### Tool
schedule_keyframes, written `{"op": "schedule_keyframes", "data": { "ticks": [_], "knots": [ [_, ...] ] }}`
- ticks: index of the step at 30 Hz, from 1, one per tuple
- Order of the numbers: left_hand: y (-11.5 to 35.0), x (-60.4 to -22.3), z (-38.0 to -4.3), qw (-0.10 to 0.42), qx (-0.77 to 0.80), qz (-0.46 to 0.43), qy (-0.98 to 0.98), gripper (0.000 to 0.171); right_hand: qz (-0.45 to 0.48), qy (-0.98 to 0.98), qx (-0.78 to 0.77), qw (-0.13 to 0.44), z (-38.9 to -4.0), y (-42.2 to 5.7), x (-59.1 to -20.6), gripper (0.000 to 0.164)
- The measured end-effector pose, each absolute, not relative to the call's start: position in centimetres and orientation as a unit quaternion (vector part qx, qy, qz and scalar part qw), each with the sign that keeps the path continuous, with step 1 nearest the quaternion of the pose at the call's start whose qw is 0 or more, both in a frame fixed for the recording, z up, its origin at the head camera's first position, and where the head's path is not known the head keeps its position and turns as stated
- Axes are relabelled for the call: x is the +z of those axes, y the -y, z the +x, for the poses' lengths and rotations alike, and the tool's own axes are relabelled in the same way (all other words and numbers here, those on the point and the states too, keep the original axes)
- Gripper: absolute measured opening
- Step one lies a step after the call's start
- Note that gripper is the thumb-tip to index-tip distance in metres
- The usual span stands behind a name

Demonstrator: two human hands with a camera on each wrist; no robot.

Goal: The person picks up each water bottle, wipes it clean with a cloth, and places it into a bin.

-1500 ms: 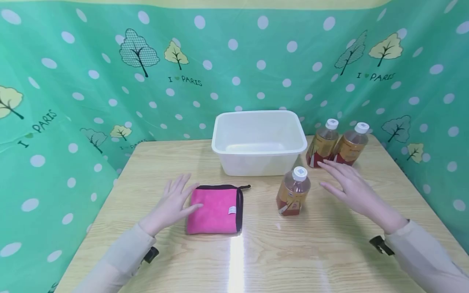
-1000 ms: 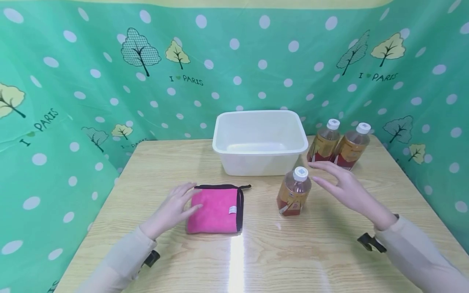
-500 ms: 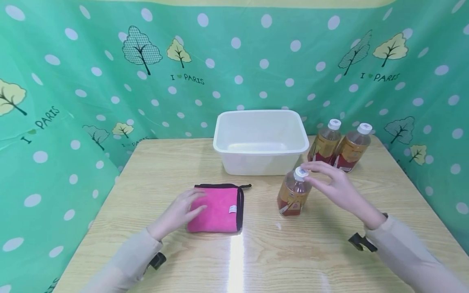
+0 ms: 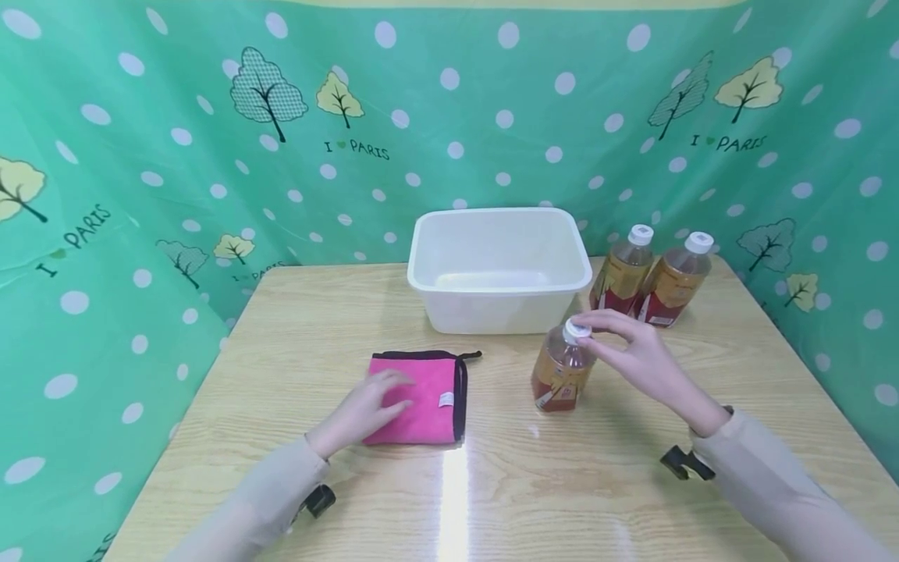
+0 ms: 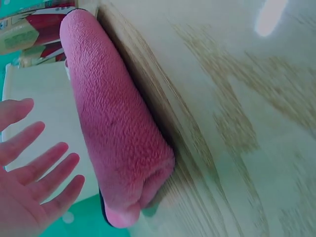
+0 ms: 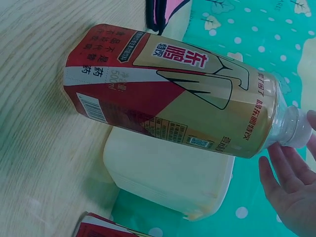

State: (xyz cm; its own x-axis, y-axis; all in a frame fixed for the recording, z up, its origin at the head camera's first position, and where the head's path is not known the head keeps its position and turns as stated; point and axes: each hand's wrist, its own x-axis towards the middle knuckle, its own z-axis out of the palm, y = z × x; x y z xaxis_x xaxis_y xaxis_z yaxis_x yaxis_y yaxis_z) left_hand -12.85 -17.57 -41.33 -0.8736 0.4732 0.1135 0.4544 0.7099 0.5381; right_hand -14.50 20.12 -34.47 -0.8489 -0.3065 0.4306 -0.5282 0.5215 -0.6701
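A folded pink towel with black edging point(image 4: 430, 421) lies on the table, looking thick and fleecy in the left wrist view point(image 5: 111, 108). My left hand point(image 4: 361, 410) hovers over its left part, fingers spread and apart from it in the left wrist view. To the right, a plastic drink bottle point(image 4: 558, 382) stands upright, brownish with a gold and red label and a white cap. My right hand point(image 4: 639, 363) pinches that cap between thumb and fingers; the right wrist view shows the bottle's printed label point(image 6: 168, 94) and the fingers at its neck.
Behind the bottle stands a white plastic bin point(image 4: 495, 312) with nothing visible inside. Two more such bottles, one point(image 4: 620, 281) and another point(image 4: 672, 287), stand right of the bin. A green dotted cloth point(image 4: 449, 125) hangs around the wooden table point(image 4: 506, 499).
My right hand has moved left from near the back bottles onto the front bottle's cap. My left hand has shifted right and nearer over the towel. The bottle has stayed in place.
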Motion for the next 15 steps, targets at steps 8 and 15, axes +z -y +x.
{"op": "schedule_keyframes", "data": {
  "ticks": [8,15],
  "knots": [
    [16.8,-41.7,-13.5,0.02,0.245,0.26,-0.934,0.036,0.224,0.863,0.437,0.116,-14.6,-20.3,-34.7,0.028],
    [16.3,-42.0,-14.5,0.034,0.222,0.254,-0.941,0.036,0.223,0.857,0.452,0.111,-14.7,-20.3,-34.8,0.027]
  ]
}}
